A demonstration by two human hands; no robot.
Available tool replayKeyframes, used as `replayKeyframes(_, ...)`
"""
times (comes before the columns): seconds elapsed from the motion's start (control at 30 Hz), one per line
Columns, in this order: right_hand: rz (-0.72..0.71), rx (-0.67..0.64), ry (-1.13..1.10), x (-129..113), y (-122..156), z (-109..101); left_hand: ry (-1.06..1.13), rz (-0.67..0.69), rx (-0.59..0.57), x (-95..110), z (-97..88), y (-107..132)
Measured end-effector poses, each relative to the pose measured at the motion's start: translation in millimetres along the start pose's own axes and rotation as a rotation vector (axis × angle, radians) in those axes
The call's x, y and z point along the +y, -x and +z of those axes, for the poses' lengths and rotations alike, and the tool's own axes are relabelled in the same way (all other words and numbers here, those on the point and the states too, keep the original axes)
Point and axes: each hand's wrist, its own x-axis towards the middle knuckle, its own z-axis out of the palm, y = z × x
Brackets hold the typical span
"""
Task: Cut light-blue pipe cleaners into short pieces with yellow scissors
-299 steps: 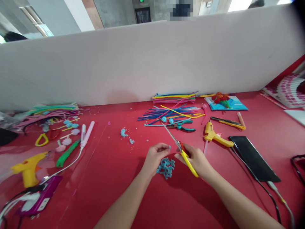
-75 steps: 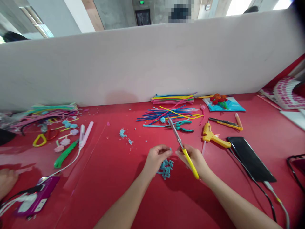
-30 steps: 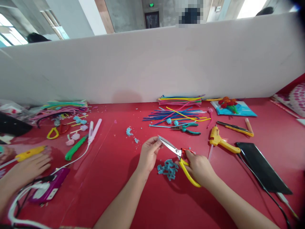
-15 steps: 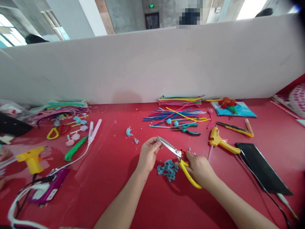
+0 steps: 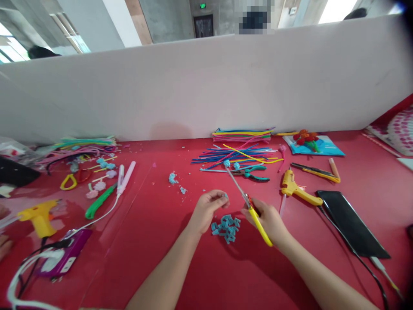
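Head camera view: the left hand [image 5: 208, 209] pinches a short, pale-blue, fuzzy piece [image 5: 225, 196] between thumb and fingertips, above the red tabletop [image 5: 145, 258]. Facing it, the right hand [image 5: 266, 217] is closed around the handles of metal-bladed scissors with yellow and red grips [image 5: 260, 227]. Their blades point forward and slightly left, apart from the pinched piece; seen nearly edge-on, they do not show whether they are parted.

Between the wrists, just below the left fingertips, lies a loose heap of short, dusty-blue cut strips [image 5: 228, 230]. Pale-blue fluffy crumbs [image 5: 173, 178] are scattered farther forward and left. Beyond the blades, two small light-blue fuzzy balls [image 5: 236, 165] rest by a spread of loose blue, pink and yellow stems [image 5: 238, 155], with teal-and-black-handled pliers [image 5: 248, 175] near them.

Right of the right hand lie a yellow glue gun [image 5: 291, 186] and a flat black rectangular device [image 5: 350, 224]. Far left, another yellow glue gun [image 5: 40, 215] stands near a purple power strip [image 5: 66, 254], and part of another person's hand [image 5: 4, 246] shows at the edge.
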Motion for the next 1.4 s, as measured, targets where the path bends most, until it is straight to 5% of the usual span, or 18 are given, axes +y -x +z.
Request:
replayKeyframes(0.4,0.106,-0.080,-0.336,-8.5,-0.2,-3.9,-0.280,-0.132,-0.197,-16.2,22.0,6.0)
replayKeyframes(0.73,0.116,-0.002,-0.252,-2.5,-2.5,0.1,-0.602,0.094,0.036,-15.9,9.3,1.2)
replayKeyframes(1.03,0.099,0.022,-0.190,3.8,-4.5,6.9,-0.818,0.238,-0.075,-15.3,26.4,9.6)
replayKeyframes(1.4,0.052,0.046,-0.078,6.4,-4.9,5.1,-0.630,0.183,0.014,-15.6,24.8,8.7)
